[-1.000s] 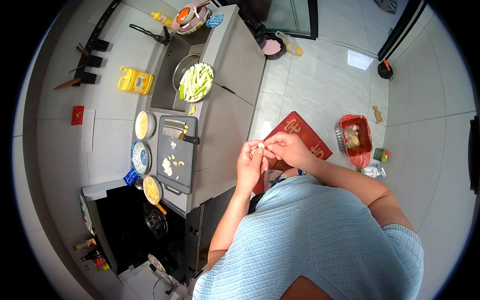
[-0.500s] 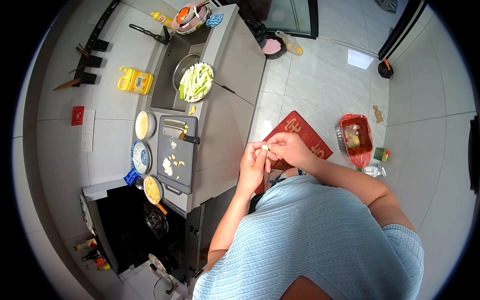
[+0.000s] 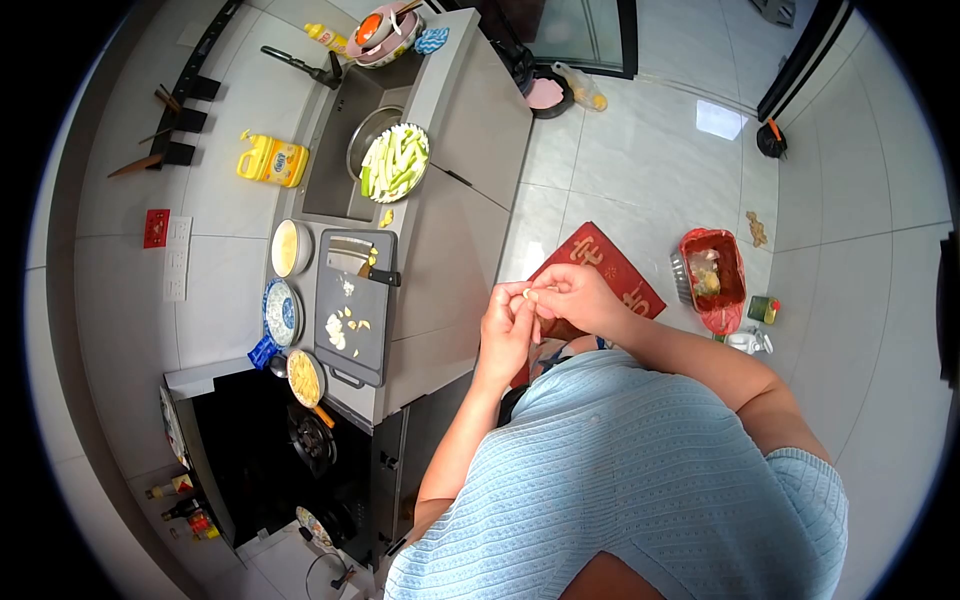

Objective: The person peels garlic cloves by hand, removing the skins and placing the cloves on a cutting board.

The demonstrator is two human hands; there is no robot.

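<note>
A small whitish garlic clove (image 3: 528,294) is pinched between the fingertips of both hands, in front of my body and over the floor. My left hand (image 3: 507,325) is closed on it from the left, and my right hand (image 3: 582,300) closes on it from the right; fingers cover much of the clove. To the left, a grey cutting board (image 3: 372,305) lies on the counter. Pale garlic cloves (image 3: 336,330) and loose bits of peel are scattered on it. A cleaver (image 3: 348,257) rests across its far end, with a few yellowish pieces by the blade.
A plate of cut green vegetable (image 3: 395,165) stands at the sink (image 3: 335,175). Bowls line the wall side, including one of yellow strips (image 3: 304,378) by the black stove (image 3: 250,450). On the floor are a red mat (image 3: 590,250) and a red-lined bin (image 3: 738,280).
Both hands stay in nearly the same place. The fingertips have shifted slightly around the garlic clove, and less of it shows now.
</note>
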